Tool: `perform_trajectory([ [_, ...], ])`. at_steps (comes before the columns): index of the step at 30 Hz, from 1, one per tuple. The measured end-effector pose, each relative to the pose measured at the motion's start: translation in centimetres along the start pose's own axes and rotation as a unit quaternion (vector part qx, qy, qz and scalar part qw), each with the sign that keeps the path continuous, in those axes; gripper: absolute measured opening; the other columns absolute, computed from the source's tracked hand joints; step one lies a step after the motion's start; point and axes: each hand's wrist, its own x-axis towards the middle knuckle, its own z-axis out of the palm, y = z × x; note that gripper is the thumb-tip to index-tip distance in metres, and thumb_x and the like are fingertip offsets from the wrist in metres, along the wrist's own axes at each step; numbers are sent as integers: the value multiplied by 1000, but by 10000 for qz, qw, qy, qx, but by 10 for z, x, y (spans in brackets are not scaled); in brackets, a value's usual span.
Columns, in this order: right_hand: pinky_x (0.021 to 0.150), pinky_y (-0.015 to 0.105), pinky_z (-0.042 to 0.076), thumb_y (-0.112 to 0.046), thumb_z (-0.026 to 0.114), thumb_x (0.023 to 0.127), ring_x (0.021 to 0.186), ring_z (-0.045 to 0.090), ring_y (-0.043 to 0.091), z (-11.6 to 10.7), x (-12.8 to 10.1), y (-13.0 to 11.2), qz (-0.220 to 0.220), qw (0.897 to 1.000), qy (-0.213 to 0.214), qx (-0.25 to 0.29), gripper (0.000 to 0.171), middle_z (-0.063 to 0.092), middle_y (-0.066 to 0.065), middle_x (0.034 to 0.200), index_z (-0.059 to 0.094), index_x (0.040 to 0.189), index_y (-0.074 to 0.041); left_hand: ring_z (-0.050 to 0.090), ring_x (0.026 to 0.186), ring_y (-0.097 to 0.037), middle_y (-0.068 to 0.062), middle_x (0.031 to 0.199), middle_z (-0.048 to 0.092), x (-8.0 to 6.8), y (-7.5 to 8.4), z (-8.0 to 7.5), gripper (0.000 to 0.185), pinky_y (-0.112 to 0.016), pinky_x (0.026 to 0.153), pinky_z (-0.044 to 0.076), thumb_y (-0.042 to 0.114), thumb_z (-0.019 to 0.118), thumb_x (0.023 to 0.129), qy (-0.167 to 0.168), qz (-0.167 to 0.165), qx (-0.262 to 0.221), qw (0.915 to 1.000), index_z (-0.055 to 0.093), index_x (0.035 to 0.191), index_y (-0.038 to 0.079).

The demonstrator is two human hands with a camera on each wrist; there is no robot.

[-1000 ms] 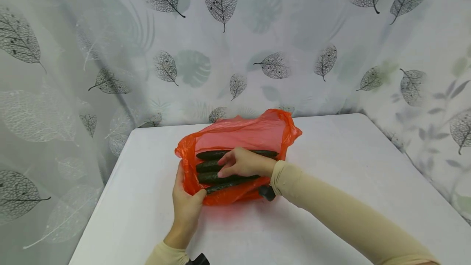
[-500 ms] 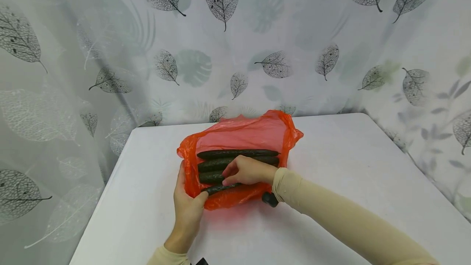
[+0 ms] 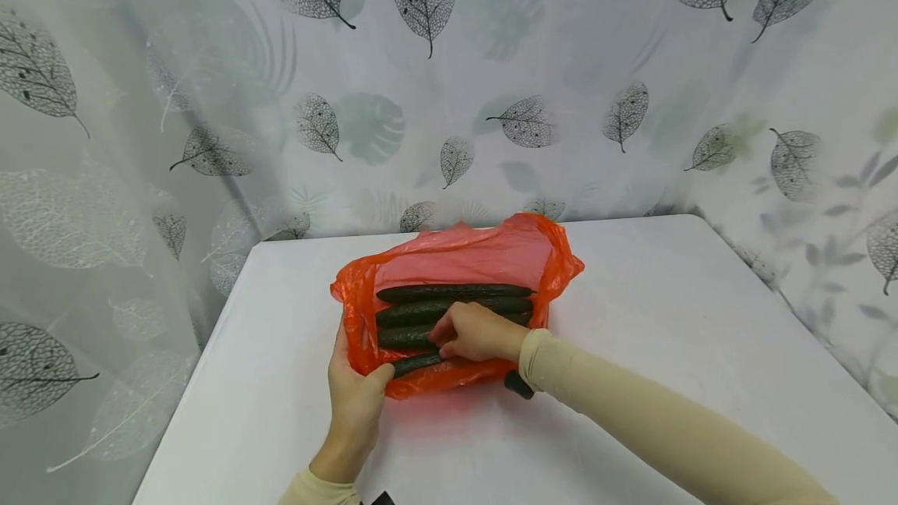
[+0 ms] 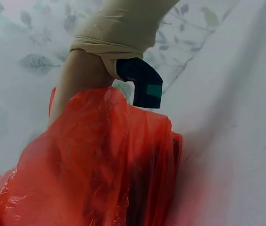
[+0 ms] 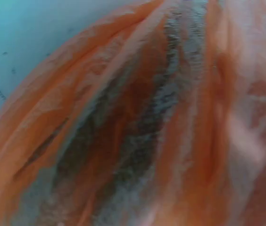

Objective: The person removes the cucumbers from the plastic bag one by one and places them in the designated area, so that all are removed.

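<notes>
Your left hand (image 3: 354, 404) grips the red plastic bag's (image 3: 491, 256) near-left rim at the table's (image 3: 666, 318) centre. Your right hand (image 3: 477, 331), at the left hand's two o'clock, curls its fingers around one of four long, dark-green, bumpy cucumbers (image 3: 449, 292) lying side by side inside.

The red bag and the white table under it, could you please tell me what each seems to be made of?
The translucent red bag looks like thin plastic film: glossy and crinkled, and dark cucumbers show through it. The white table has a smooth matte top, perhaps plastic or laminate; I cannot tell which.
</notes>
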Motion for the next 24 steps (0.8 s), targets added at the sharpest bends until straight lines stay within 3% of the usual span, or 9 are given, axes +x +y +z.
perform_trajectory([
  [5, 72, 23, 49, -12, 72, 77, 77, 58, 3, 8, -2, 2, -244, 9986, 300, -361, 26, 67, -8, 87, 72, 103, -15, 44, 117, -18, 4, 131, 44, -1, 1, 2, 86, -33, 88, 46, -24, 48, 70, 24, -106, -65, 9999, 31, 140, 22],
  [11, 77, 27, 49, -9, 76, 70, 86, 59, 8, 14, -4, 0, -417, 9947, 479, -811, 32, 66, -10, 92, 73, 100, -17, 44, 117, -18, 4, 130, 44, -1, 1, 1, 85, -34, 88, 47, -23, 48, 69, 40, -128, -10, 9999, 30, 141, 20],
  [20, 78, 33, 50, -5, 78, 66, 84, 58, 12, 29, -8, -2, -1006, 9676, 940, -2115, 30, 59, -6, 86, 73, 92, -20, 44, 118, -19, 4, 131, 45, -2, -1, 2, 84, -34, 90, 45, -23, 48, 70, 38, -144, 4, 9999, 30, 141, 20],
  [24, 76, 34, 51, -4, 77, 64, 82, 58, 12, 31, -9, 0, -1012, 9672, 991, -2109, 31, 60, -7, 85, 74, 90, -20, 41, 120, -21, 7, 132, 43, -2, -2, 2, 86, -32, 89, 46, -22, 47, 71, 59, -234, 101, 9997, 28, 142, 24],
])
